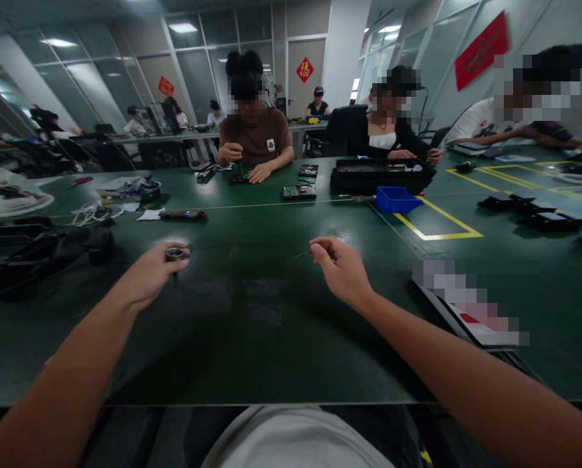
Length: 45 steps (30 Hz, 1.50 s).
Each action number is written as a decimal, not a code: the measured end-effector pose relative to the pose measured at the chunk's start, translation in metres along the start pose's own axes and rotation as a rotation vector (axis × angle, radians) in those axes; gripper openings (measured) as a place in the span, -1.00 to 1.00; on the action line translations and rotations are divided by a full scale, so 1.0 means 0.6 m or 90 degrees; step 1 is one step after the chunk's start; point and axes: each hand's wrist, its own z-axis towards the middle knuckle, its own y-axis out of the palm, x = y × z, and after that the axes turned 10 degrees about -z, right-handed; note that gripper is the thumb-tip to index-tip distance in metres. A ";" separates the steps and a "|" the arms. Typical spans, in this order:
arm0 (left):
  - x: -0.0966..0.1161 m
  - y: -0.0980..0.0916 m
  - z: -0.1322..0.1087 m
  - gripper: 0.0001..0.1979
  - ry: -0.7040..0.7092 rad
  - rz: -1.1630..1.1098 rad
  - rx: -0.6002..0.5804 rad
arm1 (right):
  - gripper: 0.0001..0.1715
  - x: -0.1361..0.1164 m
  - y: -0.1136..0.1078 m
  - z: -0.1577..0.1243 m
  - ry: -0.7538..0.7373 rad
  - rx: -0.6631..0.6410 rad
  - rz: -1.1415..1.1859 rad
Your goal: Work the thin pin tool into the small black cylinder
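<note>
My left hand (161,263) is closed around a small dark cylindrical part (175,254) with a pale ring on its top face. Its exact kind is not clear. Between the thumb and fingers of my right hand (338,265) is a thin screwdriver (301,255), its slim metal shaft pointing left and a bit of red showing at the grip. Both hands are raised over the dark green table (251,364), well apart from each other. The fingers hide most of the screwdriver's handle.
A notebook-like item (447,312) lies to the right. A blue bin (398,199) and a long black tray (381,177) stand farther back. Circuit boards (298,193) lie ahead, a pen-shaped tool (183,214) and black gear (51,253) on the left. Co-workers sit across.
</note>
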 end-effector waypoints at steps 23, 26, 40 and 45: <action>-0.004 0.277 -0.024 -0.70 0.321 0.154 -0.265 | -0.73 0.000 0.000 -0.010 -0.032 0.027 0.119; -0.011 0.276 -0.021 -0.71 0.291 0.120 -0.279 | -0.73 0.001 0.003 -0.010 -0.039 0.024 0.136; -0.022 0.280 -0.017 -0.65 0.293 0.054 -0.256 | -0.77 -0.001 0.007 -0.008 0.006 0.023 0.135; -0.020 0.278 -0.018 -0.64 0.292 0.050 -0.259 | -0.77 0.002 0.007 -0.007 0.006 0.025 0.149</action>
